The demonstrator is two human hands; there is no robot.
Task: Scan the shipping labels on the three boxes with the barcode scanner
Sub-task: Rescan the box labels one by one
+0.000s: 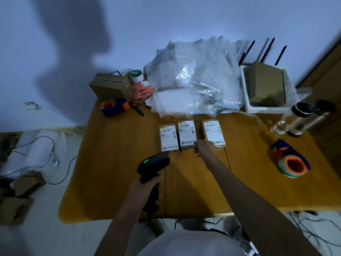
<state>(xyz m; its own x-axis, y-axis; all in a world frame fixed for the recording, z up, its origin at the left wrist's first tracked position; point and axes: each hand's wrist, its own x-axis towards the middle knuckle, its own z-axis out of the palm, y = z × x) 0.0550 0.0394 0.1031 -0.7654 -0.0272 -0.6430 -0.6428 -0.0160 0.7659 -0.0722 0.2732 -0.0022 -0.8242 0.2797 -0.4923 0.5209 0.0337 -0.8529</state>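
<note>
Surface: yellow-brown wooden tabletop (pixel 114 163) carried three label-topped brown cardboard boxes (pixel 186 134).
Left hand (pixel 145 185): gripped black barcode scanner (pixel 154 166).
Right hand (pixel 203 147): apparently pinched middle box's corner.
Risk: fingers could cover barcode.

Only "20元" reads clearly, on the shipping label (pixel 214 133) of the box right of the middle box (pixel 187 134) (other print too small).

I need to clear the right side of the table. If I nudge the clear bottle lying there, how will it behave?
The clear bottle lies on its side, so it will probably roll rather than slide. It looks nearly empty, so likely light and quick to move. It sits close to the table edge, so a careless push could send it off.
</note>
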